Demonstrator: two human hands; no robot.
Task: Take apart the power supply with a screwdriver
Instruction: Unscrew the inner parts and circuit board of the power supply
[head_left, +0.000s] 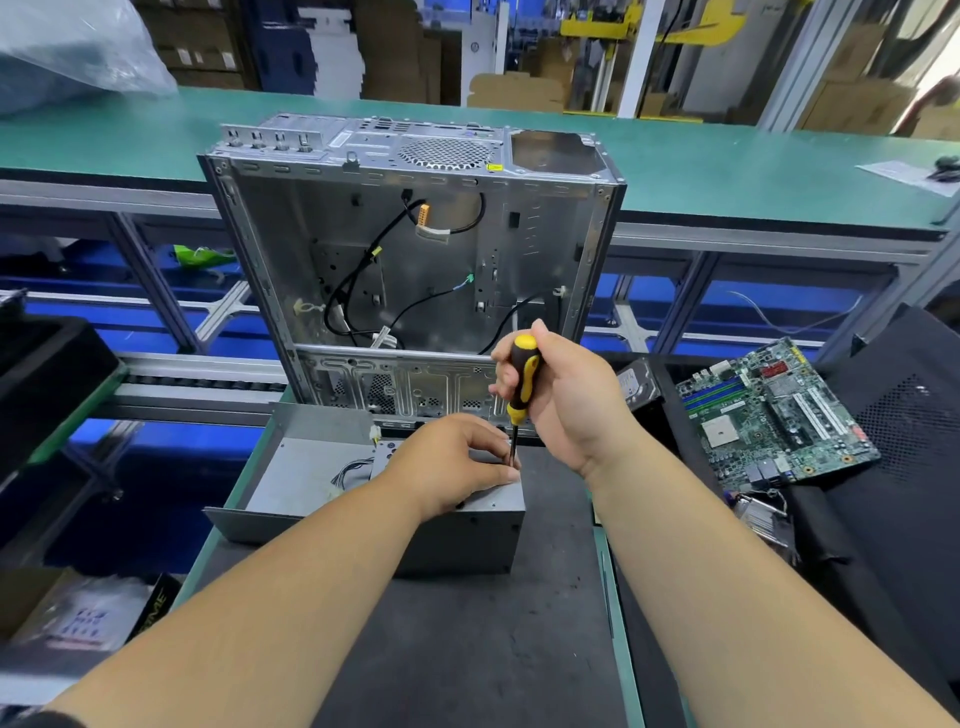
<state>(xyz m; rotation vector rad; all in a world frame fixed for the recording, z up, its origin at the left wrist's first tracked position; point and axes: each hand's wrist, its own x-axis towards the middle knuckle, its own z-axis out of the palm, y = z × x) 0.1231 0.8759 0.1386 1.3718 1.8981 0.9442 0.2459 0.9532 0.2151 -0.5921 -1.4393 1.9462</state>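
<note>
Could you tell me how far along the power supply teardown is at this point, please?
Done: the power supply sits outside the emptied computer case, and the motherboard lies apart at right. In hand: the right hand holds the screwdriver upright on the supply's top corner while the left hand steadies its shaft. Left: the grey housing still looks closed.

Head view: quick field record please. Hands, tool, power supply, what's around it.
right hand: right hand grips the screwdriver by its black and yellow handle, shaft pointing down
left hand: left hand rests on top of the power supply, fingers pinching at the screwdriver shaft near its tip
power supply: grey metal box on the dark mat, tip at its top right corner
behind: emptied computer case, loose black cables inside
right side: motherboard lying flat
screw state: cannot tell
</note>
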